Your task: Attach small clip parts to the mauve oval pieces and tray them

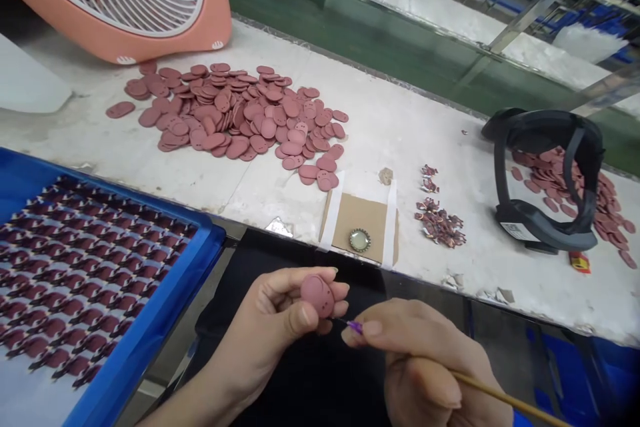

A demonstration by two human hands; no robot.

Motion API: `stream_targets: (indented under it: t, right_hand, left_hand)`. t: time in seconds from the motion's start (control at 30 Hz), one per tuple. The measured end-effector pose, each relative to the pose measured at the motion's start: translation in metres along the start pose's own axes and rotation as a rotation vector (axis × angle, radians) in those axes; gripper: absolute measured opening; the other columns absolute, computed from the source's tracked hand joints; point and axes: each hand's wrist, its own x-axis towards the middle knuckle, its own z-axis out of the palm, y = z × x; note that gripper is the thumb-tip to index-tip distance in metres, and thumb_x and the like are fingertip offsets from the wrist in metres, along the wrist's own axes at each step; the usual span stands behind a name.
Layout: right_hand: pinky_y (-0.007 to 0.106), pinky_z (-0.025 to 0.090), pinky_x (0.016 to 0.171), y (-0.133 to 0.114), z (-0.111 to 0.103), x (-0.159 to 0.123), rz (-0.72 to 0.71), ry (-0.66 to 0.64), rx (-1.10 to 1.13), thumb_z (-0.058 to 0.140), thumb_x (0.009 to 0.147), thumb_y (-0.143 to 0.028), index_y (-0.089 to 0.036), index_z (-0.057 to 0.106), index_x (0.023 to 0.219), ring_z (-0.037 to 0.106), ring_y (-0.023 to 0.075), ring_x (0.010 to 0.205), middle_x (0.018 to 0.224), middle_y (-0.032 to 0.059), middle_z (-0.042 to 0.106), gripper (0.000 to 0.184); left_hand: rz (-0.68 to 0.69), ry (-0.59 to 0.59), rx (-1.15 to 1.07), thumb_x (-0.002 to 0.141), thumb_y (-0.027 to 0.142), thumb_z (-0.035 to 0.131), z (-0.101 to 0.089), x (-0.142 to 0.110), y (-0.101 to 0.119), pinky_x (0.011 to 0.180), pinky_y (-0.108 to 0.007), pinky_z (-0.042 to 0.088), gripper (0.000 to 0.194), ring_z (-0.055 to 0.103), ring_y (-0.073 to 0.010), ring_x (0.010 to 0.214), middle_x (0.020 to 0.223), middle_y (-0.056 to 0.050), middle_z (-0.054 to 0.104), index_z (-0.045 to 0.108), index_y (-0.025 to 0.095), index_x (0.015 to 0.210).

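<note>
- The left hand point(295, 310) pinched a flat, reddish-brown oval piece with small dark holes point(317, 293) between thumb and fingers, just off the near edge of the white-topped bench point(270, 190).
- The right hand point(425, 353) had thumb and forefinger pressed together on the purple front part of a thin tool with a tan shaft point(530, 408), its other fingers curled in; the tool's tip pointed at the oval piece, but whether they touched could not be told.
- At the bench's near edge, beyond the hands, lay a square of brown cardboard point(360, 210) with white strips along two sides; a round, bottle-cap-like disc with a toothed rim point(359, 240) rested on it.
- Left of the cardboard, toward the bench's far edge, spread a large heap of matching reddish-brown ovals point(250, 110), near a peach-coloured plastic fan point(220, 13).
- Right of the cardboard sat a small cluster of dark red and brown pieces point(443, 227).
- Toward the bench's right end stood a black headband-like device point(570, 233), with a second heap of ovals point(607, 197) partly behind it.
- By the near edge, at left, a blue plastic tray point(207, 247) held rows of dark red and black pieces point(90, 280).
</note>
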Motion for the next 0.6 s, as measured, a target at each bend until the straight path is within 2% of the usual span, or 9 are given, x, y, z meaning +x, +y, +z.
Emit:
stream_targets:
  t: [0.13, 0.27, 0.43, 0.6]
  right_hand:
    - [0.021, 0.057, 0.056, 0.0016, 0.0039, -0.0005, -0.046, -0.017, -0.011, 0.046, 0.105, -0.033, -0.011, 0.066, 0.098, 0.069, 0.0118, 0.067, 0.078, 0.0032, 0.07, 0.03]
    - [0.023, 0.058, 0.06, 0.0025, 0.0009, -0.0018, -0.031, -0.068, -0.036, 0.045, 0.106, -0.033, -0.012, 0.065, 0.101, 0.069, 0.0127, 0.071, 0.083, 0.0038, 0.071, 0.029]
    - [0.021, 0.059, 0.064, 0.0017, 0.0, 0.0003, -0.037, -0.113, -0.053, 0.045, 0.105, -0.03, -0.012, 0.064, 0.101, 0.07, 0.0126, 0.075, 0.082, 0.005, 0.07, 0.027]
    - [0.02, 0.059, 0.064, 0.0, 0.003, 0.0044, -0.067, -0.119, -0.083, 0.046, 0.105, -0.024, -0.012, 0.063, 0.1, 0.07, 0.0124, 0.074, 0.08, 0.0052, 0.069, 0.022]
  left_hand:
    - [0.017, -0.021, -0.014, 0.066, 0.033, 0.087, -0.0001, -0.002, 0.0007, 0.075, -0.017, 0.058, 0.027, 0.077, -0.0154, 0.078, 0.086, -0.003, 0.082, 0.081, 0.025, 0.092]
    - [0.029, -0.033, -0.011, 0.066, 0.032, 0.087, 0.0003, -0.0025, 0.0014, 0.076, -0.017, 0.058, 0.027, 0.077, -0.0153, 0.08, 0.087, -0.003, 0.082, 0.081, 0.026, 0.092]
    - [0.033, 0.05, 0.005, 0.063, 0.033, 0.088, 0.0046, -0.0045, 0.0029, 0.073, -0.018, 0.059, 0.025, 0.077, -0.0161, 0.075, 0.082, -0.003, 0.082, 0.082, 0.025, 0.086]
    - [0.028, 0.066, 0.007, 0.061, 0.033, 0.09, 0.0062, -0.0046, 0.0032, 0.072, -0.021, 0.06, 0.026, 0.077, -0.0185, 0.076, 0.082, -0.003, 0.082, 0.082, 0.025, 0.084]
